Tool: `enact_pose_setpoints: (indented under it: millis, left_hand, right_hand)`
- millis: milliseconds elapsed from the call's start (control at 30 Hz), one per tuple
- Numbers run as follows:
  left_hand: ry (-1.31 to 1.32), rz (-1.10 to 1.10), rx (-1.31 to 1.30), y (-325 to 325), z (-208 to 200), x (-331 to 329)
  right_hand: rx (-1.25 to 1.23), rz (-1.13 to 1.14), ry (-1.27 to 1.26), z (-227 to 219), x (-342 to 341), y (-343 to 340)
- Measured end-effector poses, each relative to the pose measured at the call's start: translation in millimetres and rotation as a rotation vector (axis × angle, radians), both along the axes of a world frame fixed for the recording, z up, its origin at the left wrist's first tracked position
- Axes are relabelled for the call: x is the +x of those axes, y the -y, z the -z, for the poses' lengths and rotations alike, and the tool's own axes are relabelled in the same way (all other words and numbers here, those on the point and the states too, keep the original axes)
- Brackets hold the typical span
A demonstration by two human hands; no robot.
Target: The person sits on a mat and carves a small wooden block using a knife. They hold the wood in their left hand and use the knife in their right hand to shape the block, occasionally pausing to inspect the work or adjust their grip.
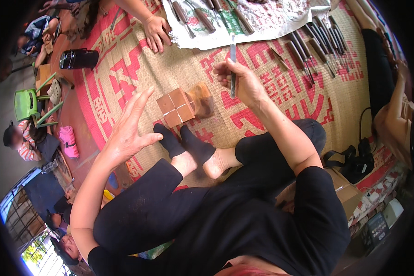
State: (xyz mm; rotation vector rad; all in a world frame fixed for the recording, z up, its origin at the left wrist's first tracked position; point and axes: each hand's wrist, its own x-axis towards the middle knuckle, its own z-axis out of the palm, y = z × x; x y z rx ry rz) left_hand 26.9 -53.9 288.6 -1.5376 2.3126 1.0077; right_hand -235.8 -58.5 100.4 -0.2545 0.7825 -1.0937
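Note:
My left hand (128, 131) is raised above the mat with its fingers stretched and thumb apart, holding nothing. In my right hand (244, 83) a slim, flat grey metal strip (233, 55) stands roughly upright. It looks like a tool blade, but I cannot tell its exact kind. Between my hands, a square reddish-brown block (175, 106) sits on the mat in front of my feet, with pale lines crossing on its top. Right beside the block is a yellowish-brown wooden piece (201, 99), partly in shadow. Neither hand touches the block.
The woven mat (119, 108) has red patterns. Several wooden-handled carving tools (301, 50) lie at the far right, others on a white sheet (271, 27). Another person's hand (157, 34) rests beside the sheet. A black cylinder (79, 59) and a green chair (26, 103) are left.

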Motion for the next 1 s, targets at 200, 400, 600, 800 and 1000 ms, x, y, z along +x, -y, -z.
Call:
enact_pose_setpoints:
  millis: [200,400,600,800,1000]
  left_hand:
    - [0.023,0.123,-0.054,8.1,22.0,-23.2]
    - [0.111,0.351,-0.157,9.0,48.9,-36.7]
    - [0.073,0.383,-0.166,9.4,69.1,-36.2]
    - [0.092,0.245,-0.086,11.5,67.6,-33.2]
    - [0.0,-0.057,-0.081,-7.5,67.8,16.1]
  right_hand:
    - [-0.083,-0.065,-0.281,-4.8,-19.4,4.8]
    - [-0.029,-0.062,-0.25,15.3,-21.2,3.5]
    - [0.063,-0.024,-0.044,22.9,-17.5,2.2]
    - [0.11,-0.03,0.022,26.1,-17.9,0.3]
    - [0.092,-0.055,-0.015,25.4,-17.6,1.6]
